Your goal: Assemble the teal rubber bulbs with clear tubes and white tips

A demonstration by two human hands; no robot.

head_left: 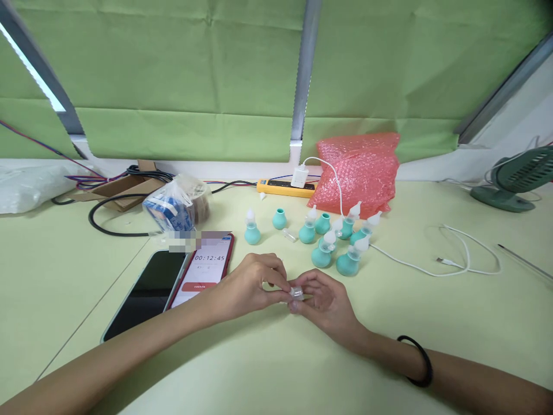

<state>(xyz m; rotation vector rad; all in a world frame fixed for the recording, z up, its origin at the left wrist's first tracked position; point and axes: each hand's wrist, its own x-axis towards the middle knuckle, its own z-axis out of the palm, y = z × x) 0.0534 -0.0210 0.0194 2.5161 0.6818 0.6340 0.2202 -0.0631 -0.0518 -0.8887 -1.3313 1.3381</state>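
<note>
A short clear plastic tube piece [296, 293] is held between my two hands above the table. My left hand [259, 283] pinches its left end with thumb and forefinger. From the other side, the thumb and fingers of my right hand [330, 305] close on the same piece. Beyond my hands stand several teal squeeze bulbs, some topped with clear collars and whitish nozzles, like this one [348, 263]. An open-necked teal bulb [280, 219] has no nozzle. Another clear tube piece [290, 234] lies on the table beside the bulbs.
Two phones lie to the left, one dark [147, 294] and one showing a timer [207, 265]. Behind the bulbs are a yellow power strip [270, 187] and a pink bubble-wrap bag [356, 170]. A white cable [415, 265] and green fan [518, 178] sit right. A plastic-wrapped bundle [173, 207] lies left.
</note>
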